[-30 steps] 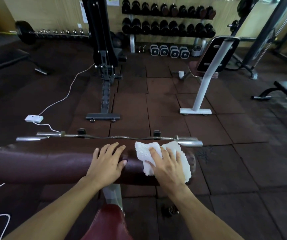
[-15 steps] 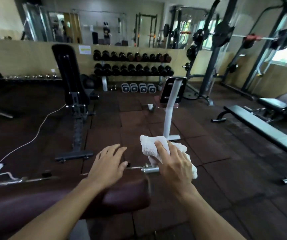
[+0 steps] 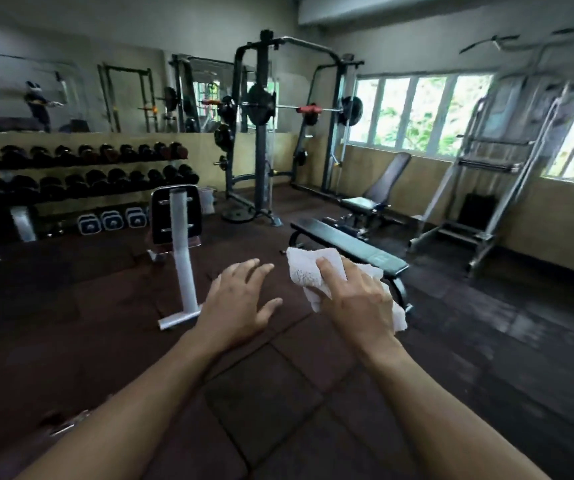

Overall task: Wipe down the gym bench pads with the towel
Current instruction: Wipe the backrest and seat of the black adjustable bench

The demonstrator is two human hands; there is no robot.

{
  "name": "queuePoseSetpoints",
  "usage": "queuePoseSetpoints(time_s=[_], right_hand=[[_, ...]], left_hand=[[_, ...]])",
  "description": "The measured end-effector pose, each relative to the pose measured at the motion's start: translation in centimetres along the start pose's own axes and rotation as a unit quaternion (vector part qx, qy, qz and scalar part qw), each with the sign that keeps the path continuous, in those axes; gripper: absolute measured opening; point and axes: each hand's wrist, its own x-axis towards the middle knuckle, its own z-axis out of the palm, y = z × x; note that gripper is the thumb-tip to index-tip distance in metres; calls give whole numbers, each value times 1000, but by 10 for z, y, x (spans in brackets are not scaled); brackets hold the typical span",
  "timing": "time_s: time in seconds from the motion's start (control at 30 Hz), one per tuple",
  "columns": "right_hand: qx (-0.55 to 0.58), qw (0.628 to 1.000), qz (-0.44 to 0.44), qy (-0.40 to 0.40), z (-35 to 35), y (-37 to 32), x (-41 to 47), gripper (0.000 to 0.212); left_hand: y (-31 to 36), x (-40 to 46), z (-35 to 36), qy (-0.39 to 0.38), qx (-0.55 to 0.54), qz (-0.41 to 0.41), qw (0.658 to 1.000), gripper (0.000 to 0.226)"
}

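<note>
Between pads, by the look of it: both hands hang in the air over the floor mat (image 3: 271,393), no pad under them. Right hand (image 3: 356,303) grasps the white towel (image 3: 308,271), bunched, fingers curled over it. Left hand (image 3: 240,303) is released, fingers spread, holding nothing.

Next move prob: walk to the flat bench (image 3: 344,242) just ahead w/ the towel, lay it on the pad, wipe along the length.

Count: 1 towel, 2 hands. Benches in sight: 1 flat, 1 incline bench (image 3: 375,194) behind it, 1 white-post bench (image 3: 176,216) at left. 1 dumbbell rack (image 3: 81,174) w/ 2 rows.
</note>
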Motion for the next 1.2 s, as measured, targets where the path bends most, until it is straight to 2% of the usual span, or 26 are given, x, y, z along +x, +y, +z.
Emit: queuePoseSetpoints(time_s=[0.13, 0.23, 0.37, 0.47, 0.57, 0.67, 0.77, 0.83, 0.9, 1.03, 1.1, 1.2], right_hand=[[-37, 999, 11, -3, -4, 87, -2, 50], [-59, 997, 40, -18, 15, 145, 5, 53], [-74, 996, 44, -31, 60, 195, 27, 53], [-67, 995, 52, -61, 114, 225, 66, 42], [-65, 995, 41, -66, 169, 237, 111, 56], [-34, 996, 21, -80, 229, 237, 171, 57], [5, 997, -9, -74, 286, 224, 219, 50], [45, 996, -34, -72, 329, 208, 252, 55], [100, 990, -49, -87, 375, 185, 282, 54], [152, 975, -143, -71, 494, 127, 333, 65], [165, 967, -177, -76, 529, 100, 349, 61], [249, 937, -237, -58, 593, 46, 388, 59]], left_hand=[[63, 56, 44, -9, -21, 44, 999, 70], [85, 101, 79, -20, -19, 64, 998, 70], [85, 169, 127, -27, -4, 73, 997, 71], [69, 234, 159, -17, 6, 65, 998, 72], [47, 292, 175, -22, 12, 55, 998, 72], [5, 352, 185, -11, 25, 21, 999, 72], [-40, 384, 187, -13, 39, -14, 999, 73], [-79, 406, 191, -8, 66, -53, 996, 73], [-122, 422, 198, 3, 86, -93, 992, 73], [-210, 453, 217, -7, 135, -174, 975, 73], [-239, 458, 214, 3, 149, -203, 968, 73], [-292, 468, 213, 5, 164, -279, 946, 75]])
